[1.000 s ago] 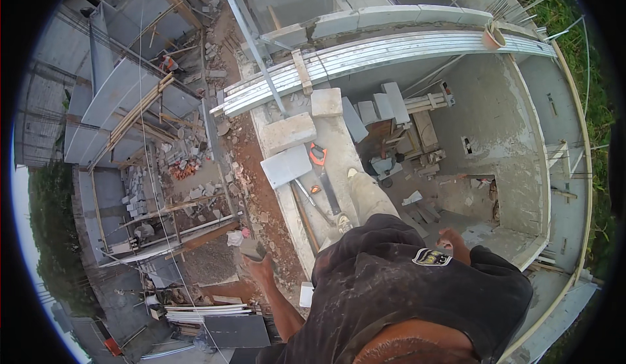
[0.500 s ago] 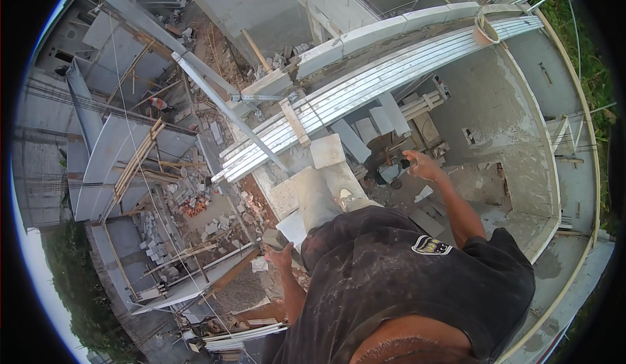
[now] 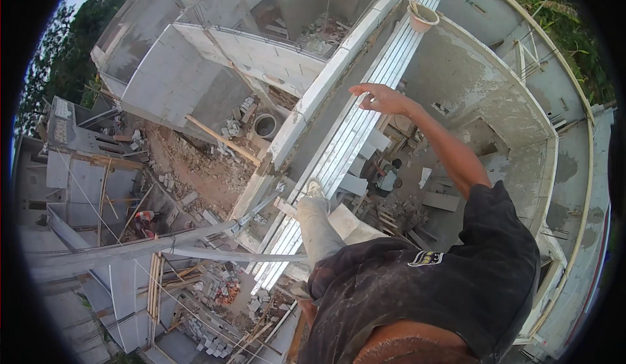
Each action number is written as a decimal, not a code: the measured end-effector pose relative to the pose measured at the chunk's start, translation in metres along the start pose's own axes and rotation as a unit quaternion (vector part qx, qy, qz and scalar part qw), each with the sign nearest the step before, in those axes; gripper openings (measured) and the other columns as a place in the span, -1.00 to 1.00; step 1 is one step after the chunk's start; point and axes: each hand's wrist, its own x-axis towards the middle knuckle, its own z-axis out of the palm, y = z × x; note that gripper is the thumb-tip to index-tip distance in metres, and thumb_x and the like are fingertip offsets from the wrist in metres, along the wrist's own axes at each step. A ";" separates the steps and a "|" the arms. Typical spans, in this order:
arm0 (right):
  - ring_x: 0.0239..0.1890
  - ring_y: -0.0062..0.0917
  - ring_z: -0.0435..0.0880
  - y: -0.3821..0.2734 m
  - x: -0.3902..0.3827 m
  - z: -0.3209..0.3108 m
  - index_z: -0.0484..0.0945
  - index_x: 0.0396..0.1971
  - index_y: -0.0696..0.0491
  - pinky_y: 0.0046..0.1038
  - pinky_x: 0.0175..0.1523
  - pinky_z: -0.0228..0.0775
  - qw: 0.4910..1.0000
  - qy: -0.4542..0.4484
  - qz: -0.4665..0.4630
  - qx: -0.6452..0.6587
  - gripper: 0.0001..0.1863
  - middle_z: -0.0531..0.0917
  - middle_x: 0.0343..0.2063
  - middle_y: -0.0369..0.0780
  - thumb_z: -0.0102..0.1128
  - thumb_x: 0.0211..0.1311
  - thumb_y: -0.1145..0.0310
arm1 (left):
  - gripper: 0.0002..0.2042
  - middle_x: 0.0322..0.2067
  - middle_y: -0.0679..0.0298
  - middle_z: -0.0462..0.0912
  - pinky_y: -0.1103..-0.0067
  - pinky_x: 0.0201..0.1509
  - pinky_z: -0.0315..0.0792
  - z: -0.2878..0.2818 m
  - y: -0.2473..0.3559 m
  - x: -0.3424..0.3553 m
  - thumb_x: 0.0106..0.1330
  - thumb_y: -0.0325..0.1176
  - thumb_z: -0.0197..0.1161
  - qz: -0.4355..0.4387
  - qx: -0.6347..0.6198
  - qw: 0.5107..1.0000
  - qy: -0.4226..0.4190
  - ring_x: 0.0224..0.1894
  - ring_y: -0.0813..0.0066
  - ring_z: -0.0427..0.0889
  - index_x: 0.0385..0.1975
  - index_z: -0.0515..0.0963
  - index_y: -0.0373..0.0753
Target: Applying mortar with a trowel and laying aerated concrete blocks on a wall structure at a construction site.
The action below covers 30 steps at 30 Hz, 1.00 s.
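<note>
My right hand [image 3: 381, 98] is raised over a bundle of long silver metal profiles [image 3: 372, 96], empty, with its index finger stretched and the other fingers loosely bent. It appears apart from the metal. Low beside my hip, my left hand [image 3: 308, 310] shows only in part; its fingers are hidden. A small grey-beige thing [image 3: 300, 290] lies against that hand, too covered to name. My shoe [image 3: 315, 188] is on the profiles, under a dusty trouser leg [image 3: 319, 230]. A pale slab [image 3: 355, 224] lies beside the leg.
A mortar-stained bucket [image 3: 424, 17] stands at the profiles' far end. A wall top [image 3: 339, 70] runs alongside. Far below on the right is a person [image 3: 389, 176] among slabs. A metal beam [image 3: 215, 233] crosses at left; rubble [image 3: 225, 292] lies below.
My view has turned left and my foot has stepped onto the metal profiles. My right arm has swung up and forward over them. My left hand has dropped back, mostly out of sight.
</note>
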 end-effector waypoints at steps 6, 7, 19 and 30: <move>-0.02 -0.33 0.59 0.025 0.022 -0.010 0.37 0.20 0.01 -0.33 0.06 0.41 0.973 0.165 0.159 0.030 -0.49 0.56 0.01 -0.09 0.15 0.22 0.44 | 0.05 0.24 -0.09 0.23 0.40 0.25 0.31 -0.029 0.255 0.093 -0.16 -0.53 0.45 0.103 -0.006 0.993 -0.059 0.20 0.15 0.37 0.37 -0.10 -0.43; 0.01 -0.20 0.56 0.041 -0.003 0.000 0.38 0.18 0.01 -0.26 0.09 0.39 0.972 0.139 0.190 -0.001 -0.49 0.54 0.03 -0.04 0.17 0.18 0.42 | 0.05 0.26 -0.08 0.21 0.40 0.24 0.31 -0.030 0.295 0.104 -0.14 -0.52 0.45 0.116 0.012 0.991 -0.062 0.20 0.16 0.36 0.38 -0.11 -0.41; -0.11 -0.32 0.63 0.071 -0.291 0.070 0.44 0.12 0.02 -0.37 -0.04 0.53 0.698 0.115 0.705 0.055 -0.43 0.62 -0.11 -0.13 0.34 0.04 0.33 | 0.04 0.25 -0.17 0.23 0.44 0.34 0.18 0.117 0.556 0.226 -0.17 -0.36 0.47 0.299 0.242 0.907 -0.170 0.28 0.09 0.29 0.33 -0.04 -0.56; 0.08 -0.23 0.54 0.159 -0.152 -0.074 0.40 0.16 0.10 -0.31 0.16 0.38 0.770 0.229 0.578 0.145 -0.40 0.56 0.02 -0.04 0.30 0.08 0.32 | 0.07 0.12 -0.13 0.38 0.42 0.21 0.35 0.348 0.678 0.193 -0.27 -0.41 0.54 0.305 0.304 0.849 -0.307 0.11 0.13 0.46 0.30 0.01 -0.57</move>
